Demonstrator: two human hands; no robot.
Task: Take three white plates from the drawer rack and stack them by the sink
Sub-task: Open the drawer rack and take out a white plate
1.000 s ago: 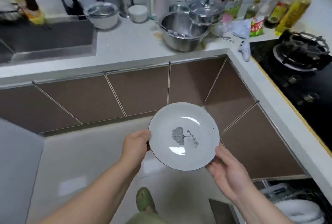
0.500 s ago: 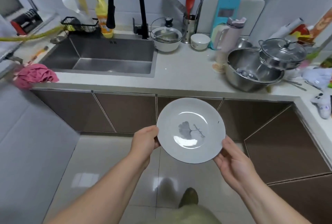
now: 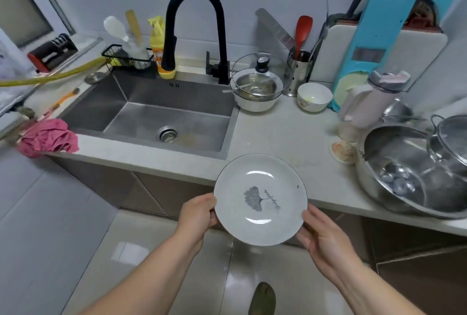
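Observation:
A white plate (image 3: pixel 260 199) with a grey leaf print and a thin dark rim is held face up in both hands, over the front edge of the counter (image 3: pixel 278 137). My left hand (image 3: pixel 199 216) grips its left rim. My right hand (image 3: pixel 321 236) grips its lower right rim. The steel sink (image 3: pixel 151 115) with a black tap (image 3: pixel 197 28) lies to the upper left of the plate. The drawer rack is out of view.
Right of the sink stand a lidded white bowl (image 3: pixel 255 87), a small white bowl (image 3: pixel 314 97), a utensil holder (image 3: pixel 298 72), a pale bottle (image 3: pixel 366 97) and a big steel basin (image 3: pixel 409 173). A pink cloth (image 3: pixel 48 137) lies at the sink's left.
My view turned left from the corner cabinets toward the sink. The plate, still held in both hands, rose and moved forward to the counter's front edge.

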